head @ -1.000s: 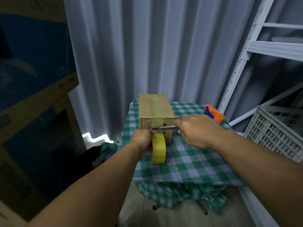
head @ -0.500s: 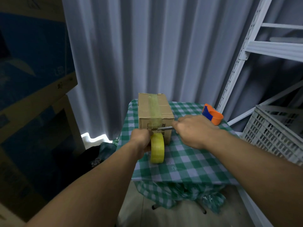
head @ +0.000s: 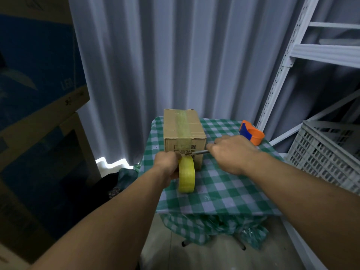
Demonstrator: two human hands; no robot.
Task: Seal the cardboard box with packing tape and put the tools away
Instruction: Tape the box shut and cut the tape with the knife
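Note:
A small cardboard box point(head: 184, 126) stands on the green checked tablecloth point(head: 220, 190), with a strip of clear tape running over its top and down its near face. My left hand point(head: 168, 165) grips a yellow tape roll point(head: 186, 174) held upright just below the box's near face. My right hand point(head: 232, 153) holds a thin metal blade point(head: 199, 152), whose tip lies against the tape between the roll and the box. The blade's handle is hidden inside my fist.
An orange and blue tape dispenser point(head: 251, 134) sits at the table's far right corner. A white plastic crate point(head: 327, 152) and white metal shelving point(head: 288, 61) stand to the right. Large cardboard cartons point(head: 39, 114) are stacked on the left, and grey curtains hang behind.
Both hands stay almost in place at the box's near face. The blade tip has shifted slightly left along the tape.

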